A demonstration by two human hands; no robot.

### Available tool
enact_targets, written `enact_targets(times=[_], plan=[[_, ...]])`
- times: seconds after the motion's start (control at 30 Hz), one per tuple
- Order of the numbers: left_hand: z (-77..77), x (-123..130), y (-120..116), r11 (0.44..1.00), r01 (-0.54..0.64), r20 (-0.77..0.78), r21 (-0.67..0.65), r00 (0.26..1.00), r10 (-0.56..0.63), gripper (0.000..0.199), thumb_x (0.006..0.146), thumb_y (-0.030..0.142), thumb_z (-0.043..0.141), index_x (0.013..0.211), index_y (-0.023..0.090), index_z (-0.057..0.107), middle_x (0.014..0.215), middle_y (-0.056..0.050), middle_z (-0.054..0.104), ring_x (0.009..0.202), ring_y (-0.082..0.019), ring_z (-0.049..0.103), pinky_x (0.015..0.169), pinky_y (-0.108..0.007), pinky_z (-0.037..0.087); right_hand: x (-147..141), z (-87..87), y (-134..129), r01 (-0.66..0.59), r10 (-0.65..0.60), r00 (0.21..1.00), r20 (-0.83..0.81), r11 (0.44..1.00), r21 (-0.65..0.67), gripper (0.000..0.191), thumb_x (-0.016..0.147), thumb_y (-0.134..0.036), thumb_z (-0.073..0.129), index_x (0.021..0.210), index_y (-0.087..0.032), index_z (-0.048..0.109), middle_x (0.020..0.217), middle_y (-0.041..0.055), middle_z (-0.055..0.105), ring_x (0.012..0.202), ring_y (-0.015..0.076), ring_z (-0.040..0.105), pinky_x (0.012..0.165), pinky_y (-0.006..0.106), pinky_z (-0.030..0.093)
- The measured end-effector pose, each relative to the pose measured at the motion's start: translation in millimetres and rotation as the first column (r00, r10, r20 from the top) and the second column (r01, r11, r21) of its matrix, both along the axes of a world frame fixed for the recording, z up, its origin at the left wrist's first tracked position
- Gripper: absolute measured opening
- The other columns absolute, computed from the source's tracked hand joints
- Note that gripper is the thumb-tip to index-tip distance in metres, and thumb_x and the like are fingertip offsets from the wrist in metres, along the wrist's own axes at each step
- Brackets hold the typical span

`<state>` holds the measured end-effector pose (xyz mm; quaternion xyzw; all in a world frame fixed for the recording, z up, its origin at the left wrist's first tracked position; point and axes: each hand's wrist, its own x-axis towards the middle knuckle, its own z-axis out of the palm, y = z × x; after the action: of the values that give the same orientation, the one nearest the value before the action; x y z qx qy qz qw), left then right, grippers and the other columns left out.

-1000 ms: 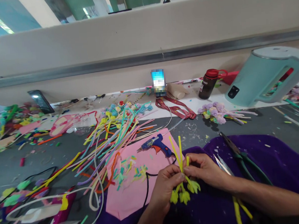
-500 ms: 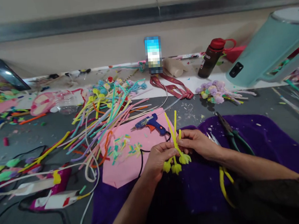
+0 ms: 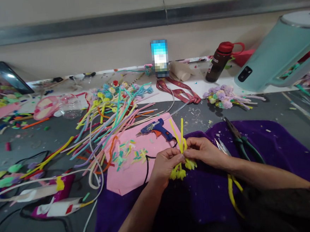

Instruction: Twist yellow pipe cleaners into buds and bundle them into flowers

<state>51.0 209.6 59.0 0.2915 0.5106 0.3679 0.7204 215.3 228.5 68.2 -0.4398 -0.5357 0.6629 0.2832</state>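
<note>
Yellow pipe-cleaner flowers (image 3: 180, 173) hang heads down between my hands, with their fuzzy stems (image 3: 182, 130) pointing up. My left hand (image 3: 167, 163) is closed, thumb and fingers pinching the stems just above the flower heads. From the other side my right hand (image 3: 203, 150) pinches the same stems, its thumb close to the left fingertips. Both hands are over the purple cloth (image 3: 210, 193). Just beyond them a blue hot glue gun (image 3: 158, 128) lies on a pink sheet (image 3: 127, 179) with small cut pieces. Where the fingers meet, the stems are partly hidden.
Dark-handled pliers (image 3: 243, 141) and yellow-handled cutters (image 3: 231, 188) lie right of my hands. Many coloured pipe cleaners (image 3: 118, 118) spread to the left, beside a looping white cord (image 3: 92, 152). A bottle (image 3: 217, 64), a pale green kettle (image 3: 270, 58) and a lit phone (image 3: 160, 57) stand behind.
My hands have drawn closer together on the stems, and the right thumb has come lower. The flower heads have bunched closer and tilted, and the short stem by the right fingers has moved left.
</note>
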Motion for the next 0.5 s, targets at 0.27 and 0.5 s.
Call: enact_targets(times=[0.27,0.5], plan=[[3.8,3,-5,1.0,0.025,0.044,0.005,0.999,-0.025,0.022,0.058,0.027,0.077,0.059,0.01,0.062,0.054,-0.002,0.063,0.045,-0.006,0.05,0.048,-0.018,0.038,3,2.5,1,-0.027,0.027,0.999,-0.03,0.999,0.026,0.017,0.076,-0.03,0.061,0.073,-0.013,0.056,0.056,-0.0043,0.048,0.049,0.0056,0.038,0.048,0.019,0.03],[-1.5,-1,-7,0.991,0.134,0.168,-0.028,0.978,-0.127,0.025,0.059,0.03,0.077,0.058,0.01,0.062,0.053,-0.003,0.062,0.043,-0.008,0.05,0.046,-0.019,0.036,-1,-10.1,-2,-0.039,-0.022,0.963,-0.267,0.974,-0.221,0.019,0.069,-0.027,0.066,0.079,-0.013,0.059,0.055,-0.005,0.051,0.041,0.0042,0.04,0.04,0.017,0.029]])
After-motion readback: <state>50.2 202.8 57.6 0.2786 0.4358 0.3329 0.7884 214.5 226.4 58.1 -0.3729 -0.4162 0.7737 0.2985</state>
